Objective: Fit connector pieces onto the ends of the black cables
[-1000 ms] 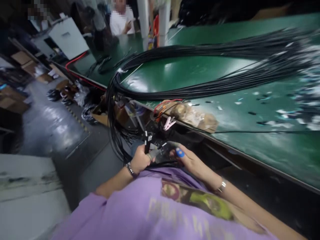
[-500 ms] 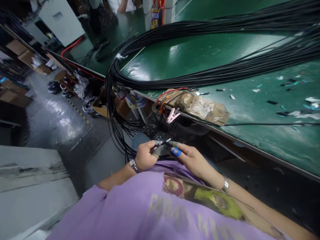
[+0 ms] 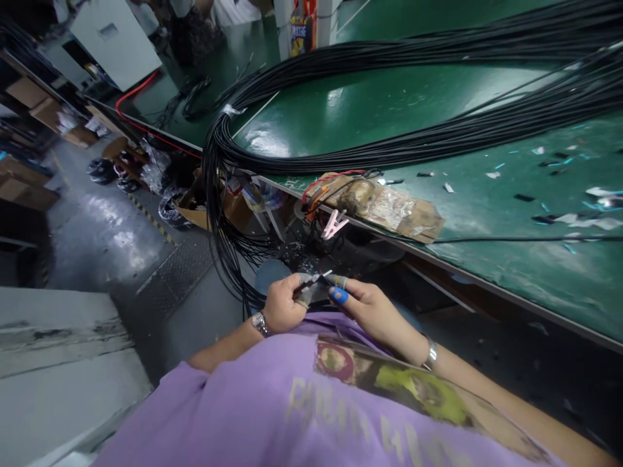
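Observation:
My left hand (image 3: 283, 303) and my right hand (image 3: 366, 307) meet in front of my chest, below the edge of the green table (image 3: 491, 259). Both pinch the ends of a few thin black cables (image 3: 315, 285) with small white tips. My right hand wears a blue finger cot and a grey one. A thick bundle of black cables (image 3: 389, 152) lies in a long loop across the table and hangs over its near edge at the left, down toward my hands.
A brown packet with red wires and a pink clip (image 3: 384, 207) sits at the table edge. Cable scraps litter the table at the right. Cardboard boxes and bags (image 3: 146, 175) crowd the floor at the left. A grey machine (image 3: 114, 42) stands at the back.
My hands have come closer together and the cable ends, held upright a second ago, now lie flat between my fingers. The view has tilted down slightly.

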A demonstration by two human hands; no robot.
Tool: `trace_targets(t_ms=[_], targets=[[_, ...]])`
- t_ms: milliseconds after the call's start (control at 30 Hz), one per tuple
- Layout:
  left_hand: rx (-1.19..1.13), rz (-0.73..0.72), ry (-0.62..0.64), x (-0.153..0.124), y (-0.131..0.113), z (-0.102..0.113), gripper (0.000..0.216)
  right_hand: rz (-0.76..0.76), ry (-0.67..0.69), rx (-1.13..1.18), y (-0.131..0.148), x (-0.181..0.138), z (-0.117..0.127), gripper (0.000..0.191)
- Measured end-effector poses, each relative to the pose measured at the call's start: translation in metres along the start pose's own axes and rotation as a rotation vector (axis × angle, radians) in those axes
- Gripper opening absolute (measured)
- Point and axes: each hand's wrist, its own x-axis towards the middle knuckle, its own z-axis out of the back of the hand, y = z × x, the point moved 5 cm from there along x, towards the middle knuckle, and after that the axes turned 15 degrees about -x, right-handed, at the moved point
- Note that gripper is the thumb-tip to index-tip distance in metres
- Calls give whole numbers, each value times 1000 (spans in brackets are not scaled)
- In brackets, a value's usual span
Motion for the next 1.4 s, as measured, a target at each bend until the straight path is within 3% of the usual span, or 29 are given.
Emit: trace_targets(t_ms=[233,500,900,1067,1200,1400], targets=[[-116,231,-10,8,-1,3,29,28,-14,-46,-4,1,-2,40],[-571,616,141,10,1,-6,49,35,27,-85,-4,0,-3,45],[-1032,1066,379,0,12,-4,43,262,16,-180,10,-1,-5,35],[-1015,1063,392,-3,14,-2,43,332,23,-256,16,0,-4,35],[-892,972,396,3,-2,1,52,314,29,-278,22,1,0,36],[-664,750,316,11,-13,7,45,152,12,-257,10,4,4,36]])
